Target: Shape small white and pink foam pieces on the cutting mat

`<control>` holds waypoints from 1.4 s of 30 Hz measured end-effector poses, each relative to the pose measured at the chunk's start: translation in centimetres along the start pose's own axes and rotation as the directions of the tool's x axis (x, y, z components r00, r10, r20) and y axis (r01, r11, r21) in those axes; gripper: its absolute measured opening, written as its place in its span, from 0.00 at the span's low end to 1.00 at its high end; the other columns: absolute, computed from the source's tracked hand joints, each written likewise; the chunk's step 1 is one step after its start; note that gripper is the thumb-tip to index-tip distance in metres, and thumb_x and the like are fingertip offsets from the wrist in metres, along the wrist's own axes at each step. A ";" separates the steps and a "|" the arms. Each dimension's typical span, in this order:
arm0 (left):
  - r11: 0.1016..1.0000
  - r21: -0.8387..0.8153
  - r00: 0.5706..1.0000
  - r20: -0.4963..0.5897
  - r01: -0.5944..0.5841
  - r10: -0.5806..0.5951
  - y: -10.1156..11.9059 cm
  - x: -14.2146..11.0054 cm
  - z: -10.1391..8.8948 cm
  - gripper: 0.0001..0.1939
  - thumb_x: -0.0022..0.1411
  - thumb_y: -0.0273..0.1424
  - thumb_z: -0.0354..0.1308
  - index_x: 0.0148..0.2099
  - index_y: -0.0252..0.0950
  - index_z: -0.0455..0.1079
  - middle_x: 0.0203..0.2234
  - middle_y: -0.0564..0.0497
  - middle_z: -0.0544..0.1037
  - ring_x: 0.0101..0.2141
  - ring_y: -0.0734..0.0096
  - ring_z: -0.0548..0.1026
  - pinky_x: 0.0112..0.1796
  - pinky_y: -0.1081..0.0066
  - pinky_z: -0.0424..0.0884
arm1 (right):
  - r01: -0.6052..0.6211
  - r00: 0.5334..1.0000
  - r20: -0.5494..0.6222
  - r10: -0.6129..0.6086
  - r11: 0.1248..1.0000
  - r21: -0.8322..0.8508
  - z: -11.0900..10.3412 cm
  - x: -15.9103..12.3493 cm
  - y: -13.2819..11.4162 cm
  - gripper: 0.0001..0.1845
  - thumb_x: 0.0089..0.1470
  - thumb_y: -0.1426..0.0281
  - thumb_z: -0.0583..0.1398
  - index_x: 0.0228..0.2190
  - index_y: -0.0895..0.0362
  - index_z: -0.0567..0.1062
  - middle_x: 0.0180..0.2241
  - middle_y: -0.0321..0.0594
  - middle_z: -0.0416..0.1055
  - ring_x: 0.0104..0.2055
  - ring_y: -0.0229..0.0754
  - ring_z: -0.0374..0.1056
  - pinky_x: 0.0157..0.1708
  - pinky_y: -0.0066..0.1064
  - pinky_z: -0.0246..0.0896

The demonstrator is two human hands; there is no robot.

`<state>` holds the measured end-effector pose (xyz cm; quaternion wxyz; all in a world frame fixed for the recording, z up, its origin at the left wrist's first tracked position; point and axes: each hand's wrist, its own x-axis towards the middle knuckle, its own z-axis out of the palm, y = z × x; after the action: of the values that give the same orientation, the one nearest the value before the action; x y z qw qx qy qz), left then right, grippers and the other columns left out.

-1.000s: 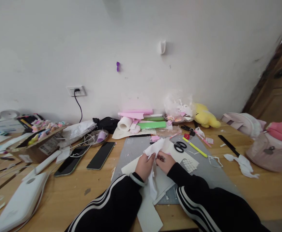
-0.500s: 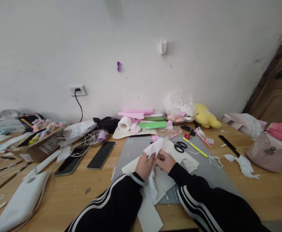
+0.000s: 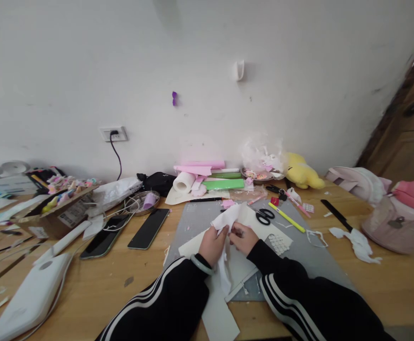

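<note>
My left hand [image 3: 212,244] is closed on a crumpled white sheet [image 3: 225,217], soft like tissue or thin paper; part of it hangs down below the fingers. Close against it, my right hand [image 3: 243,238] pinches at the sheet's right edge, and its fingertips partly hide what they grip. Beneath both hands, cream paper sheets [image 3: 242,267] lie on a grey cutting mat [image 3: 189,222]. Black-handled scissors [image 3: 265,216] rest just beyond my right hand. Beside my right sleeve is a piece with small round white shapes [image 3: 278,242].
A yellow marker [image 3: 287,217] lies on the mat's right side. Left of the mat are two phones, one a dark phone [image 3: 149,228], and a white power bank [image 3: 31,296]. Paper rolls [image 3: 184,182] stand at the back. A pink bag [image 3: 402,218] and black comb-like strip [image 3: 336,213] sit right.
Very little differs. The fingers of my right hand have shifted slightly at the white sheet, while my left hand keeps its hold.
</note>
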<state>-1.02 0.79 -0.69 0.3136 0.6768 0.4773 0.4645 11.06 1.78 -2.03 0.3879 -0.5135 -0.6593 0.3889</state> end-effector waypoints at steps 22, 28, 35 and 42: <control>0.999 0.012 0.999 0.019 -0.039 0.038 0.2 -0.3 0.2 0.14 0.57 0.32 0.48 0.43 0.33 0.68 0.38 0.46 0.75 0.40 0.64 0.71 0.42 0.67 0.64 | 0.031 0.997 -0.054 -0.056 0.923 -0.385 -0.9 -0.2 -1.1 0.05 0.42 0.70 0.52 0.19 0.57 0.63 0.16 0.32 0.60 0.20 0.33 0.56 0.23 0.24 0.48; 0.998 -0.007 0.990 -0.129 -0.057 0.056 0.5 -0.5 0.0 0.15 0.58 0.33 0.46 0.44 0.32 0.67 0.41 0.45 0.73 0.45 0.64 0.67 0.45 0.68 0.60 | -0.068 0.977 -0.210 -0.016 0.920 -0.386 -2.8 0.7 -0.5 0.04 0.39 0.73 0.52 0.17 0.56 0.61 0.15 0.31 0.57 0.20 0.33 0.54 0.22 0.24 0.48; 1.000 -0.003 0.997 -0.078 -0.026 0.025 0.3 -0.4 0.0 0.15 0.57 0.34 0.46 0.40 0.31 0.67 0.33 0.46 0.76 0.37 0.65 0.72 0.40 0.69 0.64 | -0.086 0.992 0.105 0.073 0.988 0.132 -0.3 -0.2 -1.3 0.04 0.41 0.72 0.51 0.19 0.56 0.59 0.13 0.28 0.58 0.12 0.29 0.52 0.13 0.21 0.47; 0.999 0.036 1.000 -0.004 -0.020 0.020 0.5 -0.3 -0.1 0.15 0.57 0.35 0.46 0.37 0.31 0.69 0.27 0.49 0.76 0.34 0.64 0.72 0.37 0.69 0.65 | -0.056 0.991 0.125 0.038 0.987 0.151 -0.2 -0.3 -1.2 0.03 0.41 0.74 0.51 0.19 0.57 0.61 0.14 0.28 0.58 0.12 0.28 0.51 0.12 0.21 0.46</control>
<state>-0.96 0.27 -0.29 0.2958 0.6859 0.4796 0.4605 10.88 1.28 -0.88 0.3762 -0.4728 -0.6373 0.4783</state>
